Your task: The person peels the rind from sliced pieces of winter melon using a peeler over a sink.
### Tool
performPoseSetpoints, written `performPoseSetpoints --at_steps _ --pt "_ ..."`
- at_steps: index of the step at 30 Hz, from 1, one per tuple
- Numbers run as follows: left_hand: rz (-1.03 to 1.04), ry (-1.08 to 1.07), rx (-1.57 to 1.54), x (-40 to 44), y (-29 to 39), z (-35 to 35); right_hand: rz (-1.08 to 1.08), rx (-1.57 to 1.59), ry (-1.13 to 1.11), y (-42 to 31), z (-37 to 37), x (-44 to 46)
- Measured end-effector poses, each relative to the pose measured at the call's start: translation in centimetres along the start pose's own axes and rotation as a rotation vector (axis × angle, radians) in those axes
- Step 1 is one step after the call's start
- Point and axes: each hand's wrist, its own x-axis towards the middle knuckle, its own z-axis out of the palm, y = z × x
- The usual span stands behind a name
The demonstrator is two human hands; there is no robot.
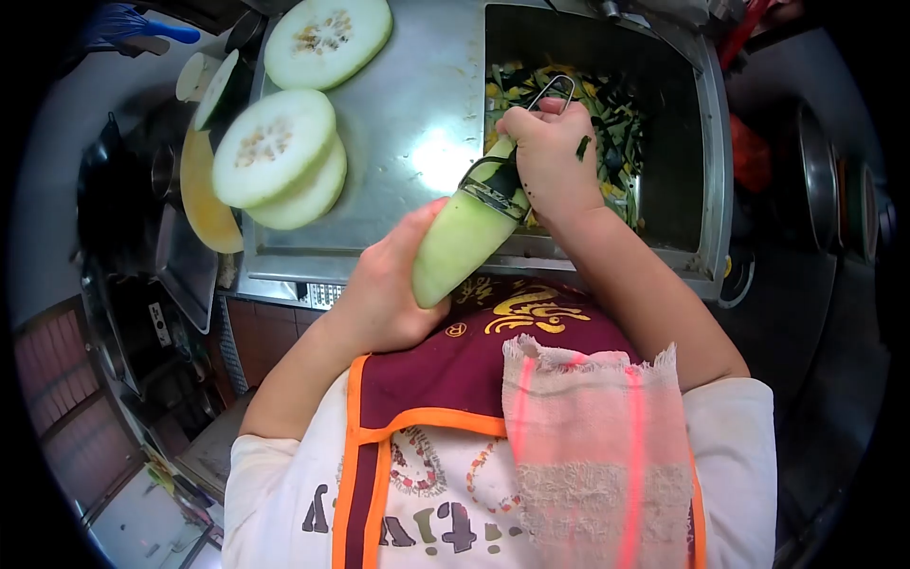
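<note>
My left hand [391, 289] is wrapped around the lower end of a thick winter melon slice [462, 245], held on edge and tilted near my apron. In my right hand [561, 161] is a metal peeler, its wire handle loop [567, 83] poking out beyond the fingers. The peeler's head [491, 196] lies across the melon's rim. Dark green skin shows beside the blade, while the rim nearer my left hand is pale green. A dark scrap of peel [583, 147] sticks to the back of my right hand.
Beyond my right hand, the sink basin [673, 175] holds many green and yellow peel strips [621, 142]. On the steel drainboard [398, 123] at left lie round melon slices [327, 40], two of them stacked [270, 152]. A yellow board [210, 194] stands by the drainboard's left edge.
</note>
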Motion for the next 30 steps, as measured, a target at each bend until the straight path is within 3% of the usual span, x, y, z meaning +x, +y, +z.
performPoseSetpoints --at_steps 2,4,6,8,11,15,18,22,26,30 --pt "-0.033 -0.008 -0.054 -0.2 -0.2 -0.1 -0.01 0.02 -0.008 0.0 -0.1 0.0" --pt "0.043 -0.035 -0.095 -0.8 -0.5 0.1 0.198 0.287 -0.085 2.9 -1.7 2.7" --pt "0.087 -0.065 -0.051 -1.2 -0.2 0.1 -0.275 -0.526 0.363 10.4 -5.3 5.0" --pt "0.058 -0.051 -0.049 -1.3 -0.2 0.0 0.412 0.001 0.205 15.3 -7.7 6.1" --pt "0.01 -0.015 -0.03 -1.2 0.4 -0.5 0.765 0.526 0.154 15.8 -8.6 6.9" --pt "0.05 -0.004 0.012 -0.4 0.3 -0.2 0.426 0.429 -0.083 0.4 -4.7 0.4" --pt "-0.001 0.007 -0.041 -0.3 0.6 -0.1 0.108 0.524 -0.111 0.3 -1.6 -1.5" --pt "-0.031 -0.007 -0.051 -0.9 0.5 0.1 0.336 0.746 -0.088 7.4 -2.1 4.5" --pt "-0.059 0.022 -0.01 -1.5 0.5 -0.3 0.55 0.472 0.261 16.0 -6.1 9.1" --pt "-0.023 0.064 -0.017 -1.6 -0.1 -0.4 0.637 0.588 0.129 10.3 -5.7 5.5"
